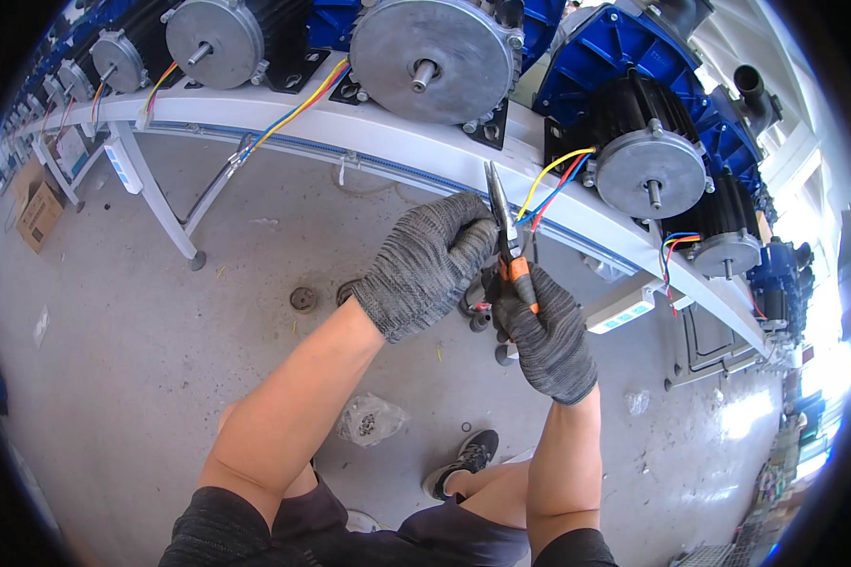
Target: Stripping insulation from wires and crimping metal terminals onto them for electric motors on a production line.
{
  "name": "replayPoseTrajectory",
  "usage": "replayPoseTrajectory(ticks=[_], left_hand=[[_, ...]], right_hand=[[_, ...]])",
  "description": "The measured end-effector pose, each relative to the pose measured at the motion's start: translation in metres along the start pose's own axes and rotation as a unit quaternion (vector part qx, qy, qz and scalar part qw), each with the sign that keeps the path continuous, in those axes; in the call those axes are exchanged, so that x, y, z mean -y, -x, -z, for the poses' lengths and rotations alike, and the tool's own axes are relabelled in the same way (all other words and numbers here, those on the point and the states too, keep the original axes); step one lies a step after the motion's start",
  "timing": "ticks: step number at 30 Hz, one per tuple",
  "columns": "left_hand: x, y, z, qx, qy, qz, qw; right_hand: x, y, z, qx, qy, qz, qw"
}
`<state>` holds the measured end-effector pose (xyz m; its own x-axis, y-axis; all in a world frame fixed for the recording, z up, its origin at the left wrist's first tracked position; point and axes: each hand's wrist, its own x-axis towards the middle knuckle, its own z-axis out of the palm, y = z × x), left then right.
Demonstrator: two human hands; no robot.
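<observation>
My right hand (pixel 547 331), in a dark grey knit glove, grips long-nose pliers (pixel 503 213) by their orange and black handles. The jaws point up and look closed. My left hand (pixel 430 265), gloved alike, is closed right beside the pliers; its fingertips meet near the pliers' joint, and what they pinch is hidden. Yellow, red and blue wires (pixel 550 194) run from a black motor (pixel 648 156) with a grey end plate and a shaft, down to the pliers. Their lower ends are partly hidden behind the pliers and my hands.
A white bench rail (pixel 416 142) carries a row of motors, including a large one (pixel 432 61) with blue housing behind. Colored wires (pixel 293 113) hang at its left. White power strips (pixel 622 312) are fixed below. A plastic bag (pixel 371 420) and a cardboard box (pixel 38 206) lie on the floor.
</observation>
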<state>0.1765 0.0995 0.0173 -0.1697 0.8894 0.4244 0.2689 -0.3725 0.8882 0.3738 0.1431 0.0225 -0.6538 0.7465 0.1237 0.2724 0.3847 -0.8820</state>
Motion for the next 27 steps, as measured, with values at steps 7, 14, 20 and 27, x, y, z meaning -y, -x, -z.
replayPoseTrajectory(ticks=[7, 14, 20, 27], left_hand=[[0.001, 0.0, -0.001, -0.002, 0.007, -0.002, 1.0], [-0.003, 0.0, 0.002, 0.001, -0.01, 0.002, 1.0], [0.003, -0.001, 0.004, -0.008, -0.062, -0.045, 0.997], [0.007, 0.0, 0.008, -0.013, -0.02, -0.03, 0.999]], right_hand=[[-0.001, 0.003, -0.001, -0.004, 0.001, 0.015, 1.0], [-0.007, 0.003, -0.004, -0.012, 0.001, 0.029, 1.0], [-0.008, 0.0, -0.009, 0.0, -0.054, 0.006, 0.999], [-0.026, 0.0, 0.008, 0.02, -0.026, 0.034, 0.999]])
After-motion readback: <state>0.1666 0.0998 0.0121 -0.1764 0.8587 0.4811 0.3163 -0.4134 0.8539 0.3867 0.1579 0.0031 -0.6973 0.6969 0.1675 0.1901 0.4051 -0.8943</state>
